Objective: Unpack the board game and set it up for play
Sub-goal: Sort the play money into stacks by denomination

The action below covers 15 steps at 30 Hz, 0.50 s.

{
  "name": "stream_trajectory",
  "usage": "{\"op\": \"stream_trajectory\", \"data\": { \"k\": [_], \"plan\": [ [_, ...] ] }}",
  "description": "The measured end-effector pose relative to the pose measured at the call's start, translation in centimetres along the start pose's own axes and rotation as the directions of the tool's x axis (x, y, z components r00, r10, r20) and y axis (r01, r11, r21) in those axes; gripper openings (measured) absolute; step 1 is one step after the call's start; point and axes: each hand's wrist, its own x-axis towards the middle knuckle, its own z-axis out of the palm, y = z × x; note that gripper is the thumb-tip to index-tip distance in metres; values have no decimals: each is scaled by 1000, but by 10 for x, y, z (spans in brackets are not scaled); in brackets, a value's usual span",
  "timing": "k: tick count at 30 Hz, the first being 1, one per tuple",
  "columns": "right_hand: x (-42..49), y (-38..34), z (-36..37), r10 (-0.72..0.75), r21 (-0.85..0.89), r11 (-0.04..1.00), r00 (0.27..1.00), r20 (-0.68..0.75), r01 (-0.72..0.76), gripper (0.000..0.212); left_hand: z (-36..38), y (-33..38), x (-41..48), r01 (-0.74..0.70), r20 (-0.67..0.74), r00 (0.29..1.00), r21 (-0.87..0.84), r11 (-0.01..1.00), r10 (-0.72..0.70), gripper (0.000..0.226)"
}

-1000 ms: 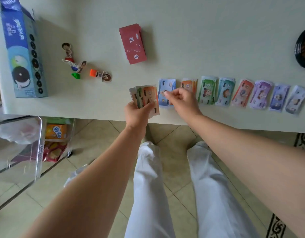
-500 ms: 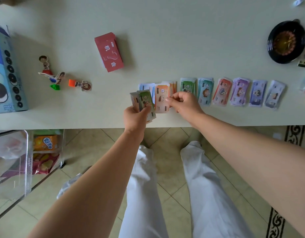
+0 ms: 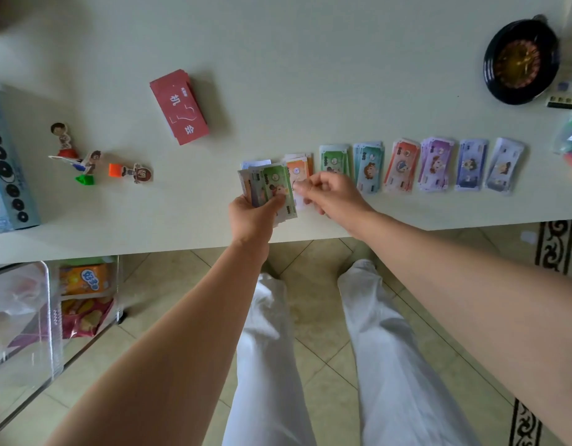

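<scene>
Nearby, red deck (image 3: 179,111), pawns (image 3: 92,160); left grip (image 3: 251,217) round banknote wad (image 3: 271,185), right grip (image 3: 333,197) seemingly pinching it.

Landmark: red card deck (image 3: 179,107), lying on the pale table (image 3: 310,53).
- Below-right of the deck: left hand (image 3: 251,217) grips a fanned stack of play banknotes (image 3: 250,185), green note (image 3: 275,185) on top.
- Right hand (image 3: 333,196) is just beside it, fingers curled. It seems to pinch the green note's right edge, but blur leaves this uncertain.
- Further right of the deck: row of sorted banknote piles (image 3: 403,165).
- Left of the deck: cardboard character pawns (image 3: 91,162), some toppled.
- Far right of the deck: black roulette wheel (image 3: 519,61).
</scene>
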Motion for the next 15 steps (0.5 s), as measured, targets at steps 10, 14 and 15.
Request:
{"op": "stream_trajectory", "data": {
  "k": [10,14,15],
  "plan": [
    [3,11,-31,18,7,1000,997,-81,-17,23,32,12,-13,-14,46,999,-7,1000,14,27],
    [10,18,-42,22,-96,995,980,-200,-42,27,36,10,-9,-34,-9,999,42,999,34,27],
    [12,21,-44,33,-128,990,972,-234,-64,28,38,11,-10,-39,-11,999,51,998,40,27]
  ]
}}
